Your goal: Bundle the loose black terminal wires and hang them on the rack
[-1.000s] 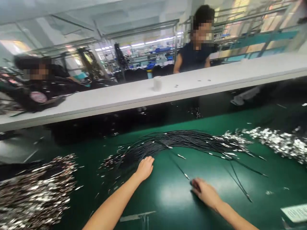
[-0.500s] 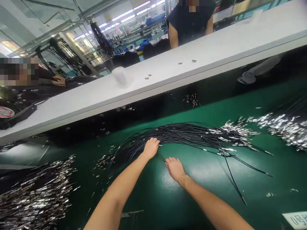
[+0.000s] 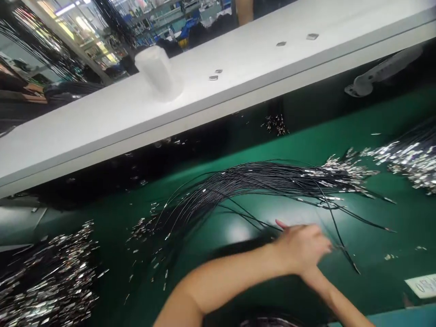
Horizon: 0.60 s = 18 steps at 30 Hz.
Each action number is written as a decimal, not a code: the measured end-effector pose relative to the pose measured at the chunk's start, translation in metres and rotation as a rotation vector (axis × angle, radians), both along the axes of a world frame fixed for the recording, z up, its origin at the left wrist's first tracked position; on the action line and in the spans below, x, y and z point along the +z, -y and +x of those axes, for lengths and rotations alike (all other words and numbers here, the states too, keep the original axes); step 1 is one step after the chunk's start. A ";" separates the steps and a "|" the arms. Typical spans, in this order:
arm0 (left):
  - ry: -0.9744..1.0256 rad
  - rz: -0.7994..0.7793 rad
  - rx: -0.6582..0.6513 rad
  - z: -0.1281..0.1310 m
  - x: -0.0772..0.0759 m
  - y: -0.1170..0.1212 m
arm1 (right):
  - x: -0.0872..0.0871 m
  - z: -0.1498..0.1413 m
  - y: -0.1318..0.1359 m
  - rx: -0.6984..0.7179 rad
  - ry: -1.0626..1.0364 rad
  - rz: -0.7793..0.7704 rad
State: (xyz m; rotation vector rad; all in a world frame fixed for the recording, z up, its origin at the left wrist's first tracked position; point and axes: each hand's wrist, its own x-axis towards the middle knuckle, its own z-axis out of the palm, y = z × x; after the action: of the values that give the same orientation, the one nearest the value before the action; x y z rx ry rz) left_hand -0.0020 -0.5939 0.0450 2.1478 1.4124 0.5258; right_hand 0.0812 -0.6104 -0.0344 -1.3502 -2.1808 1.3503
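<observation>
Black cables (image 3: 252,179) lie in an arched bundle on the green table (image 3: 381,281), loose strands trailing toward the hands. The left forearm slants rightward, its blurred left hand (image 3: 303,245) overlapping the mostly hidden right hand (image 3: 309,271); how open either is, or what it grips, I cannot tell. Beyond runs a white shelf (image 3: 102,120).

Two bare forearms (image 3: 235,279), bare left hand (image 3: 304,245)
</observation>
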 end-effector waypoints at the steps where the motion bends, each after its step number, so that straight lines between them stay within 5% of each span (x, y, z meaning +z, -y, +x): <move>1: 0.051 -0.006 -0.011 0.021 0.001 -0.001 | 0.002 0.005 0.000 -0.050 0.000 -0.042; 3: 0.218 -0.026 -0.020 0.038 0.004 0.000 | 0.009 0.023 -0.005 -0.124 -0.028 -0.154; 6: 0.410 -0.045 0.006 0.001 -0.003 0.003 | 0.029 0.064 -0.019 -0.166 -0.067 -0.227; 10: -0.076 -0.141 0.077 -0.085 -0.034 0.007 | 0.043 0.103 -0.052 -0.174 -0.220 -0.395; 13: -0.390 -0.263 0.102 -0.118 -0.054 0.020 | 0.033 0.113 -0.086 -0.272 -0.161 -0.464; 15: -0.486 -0.319 0.121 -0.122 -0.060 0.032 | 0.021 0.124 -0.103 -0.319 -0.029 -0.374; 18: -0.566 -0.347 0.124 -0.120 -0.059 0.044 | 0.006 0.155 -0.120 -0.296 0.132 -0.022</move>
State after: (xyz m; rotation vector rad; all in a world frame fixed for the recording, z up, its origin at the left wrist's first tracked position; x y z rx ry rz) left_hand -0.1217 -0.6381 -0.0144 2.0055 1.7791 -0.3040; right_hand 0.2361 -0.4901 -0.0282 -1.7340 -1.9474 1.2076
